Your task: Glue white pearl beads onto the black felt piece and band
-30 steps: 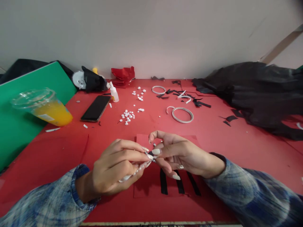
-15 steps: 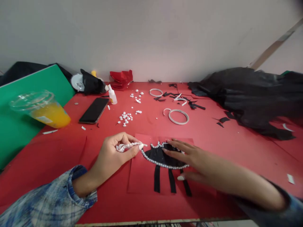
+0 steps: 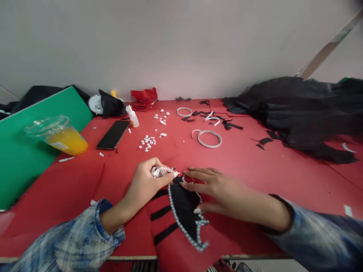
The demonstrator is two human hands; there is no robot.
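Observation:
My left hand (image 3: 144, 185) pinches a strip of white pearl beads (image 3: 163, 170), part of it bunched in the fingers, at the top end of a black cut-out shape (image 3: 184, 202). Pearls run along the outline of this shape. It lies on a red sheet (image 3: 181, 258), turned so that several black bars (image 3: 166, 232) point left. With its fingers stretched out, my right hand (image 3: 219, 192) rests over the shape's right side and hides part of that edge. Its fingertips are close to the left thumb.
Loose white beads (image 3: 147, 142), a glue bottle (image 3: 132, 116), a phone (image 3: 113, 135) and white rings (image 3: 210, 139) lie beyond my hands. At left, a cup of orange drink (image 3: 64, 138) tilts by a green board (image 3: 17, 151). Black sheeting (image 3: 297, 109) lies at right.
The red sheet with the black shape has turned clockwise: the bars pointed toward me and now point left. Its lower end now reaches past the table's front edge. Both hands stay at it.

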